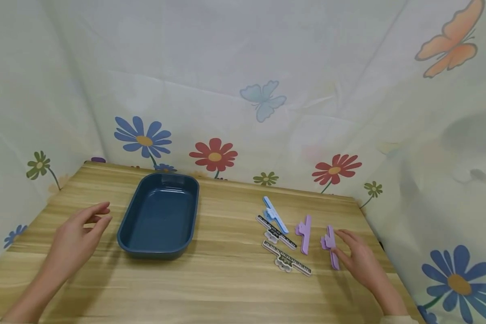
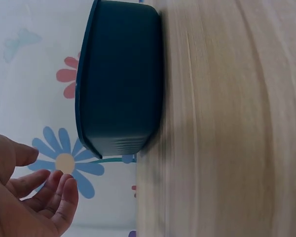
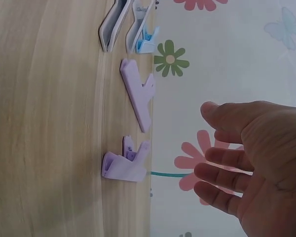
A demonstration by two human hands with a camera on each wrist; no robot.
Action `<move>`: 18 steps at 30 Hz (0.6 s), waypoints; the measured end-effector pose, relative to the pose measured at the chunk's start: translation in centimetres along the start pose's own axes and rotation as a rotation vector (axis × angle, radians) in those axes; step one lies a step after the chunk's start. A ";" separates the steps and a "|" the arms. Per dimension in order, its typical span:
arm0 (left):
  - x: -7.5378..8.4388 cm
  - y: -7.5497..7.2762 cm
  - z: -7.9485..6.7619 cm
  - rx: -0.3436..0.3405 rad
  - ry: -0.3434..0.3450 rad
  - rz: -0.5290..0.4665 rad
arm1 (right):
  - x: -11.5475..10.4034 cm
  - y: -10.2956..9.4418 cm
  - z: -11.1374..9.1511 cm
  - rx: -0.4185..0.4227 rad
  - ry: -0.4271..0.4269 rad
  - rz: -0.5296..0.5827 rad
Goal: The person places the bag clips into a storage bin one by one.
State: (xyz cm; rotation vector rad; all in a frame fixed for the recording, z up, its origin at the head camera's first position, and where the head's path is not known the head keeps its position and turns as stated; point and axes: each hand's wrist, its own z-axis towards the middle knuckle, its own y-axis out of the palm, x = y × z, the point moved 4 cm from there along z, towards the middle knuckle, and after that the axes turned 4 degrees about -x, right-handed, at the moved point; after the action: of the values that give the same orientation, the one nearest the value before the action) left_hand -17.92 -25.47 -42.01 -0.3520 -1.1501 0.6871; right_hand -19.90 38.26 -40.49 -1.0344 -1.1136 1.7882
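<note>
The right hand (image 1: 360,258) is hovering, thumb and fingers parted, gripping nothing; the rightmost purple clip (image 1: 330,245) is lying on the table (image 1: 227,288) below and left of its fingertips, long axis pointing away from the person; the empty left hand (image 1: 70,234) is hovering beside the tray (image 1: 155,255)

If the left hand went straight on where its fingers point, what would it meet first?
Likely the left side of the blue tray; the left hand might instead pass above its rim, since depth is unclear.
</note>
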 end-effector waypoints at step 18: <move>-1.3 2.4 1.1 -0.073 -0.062 0.001 | 2.5 2.3 1.6 -0.054 0.029 0.064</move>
State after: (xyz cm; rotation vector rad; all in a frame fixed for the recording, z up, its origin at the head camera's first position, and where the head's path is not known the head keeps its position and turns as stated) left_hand -20.04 -24.65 -43.92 -0.3953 -1.2363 0.6618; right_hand -22.73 39.28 -42.71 -1.1362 -1.1279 1.7963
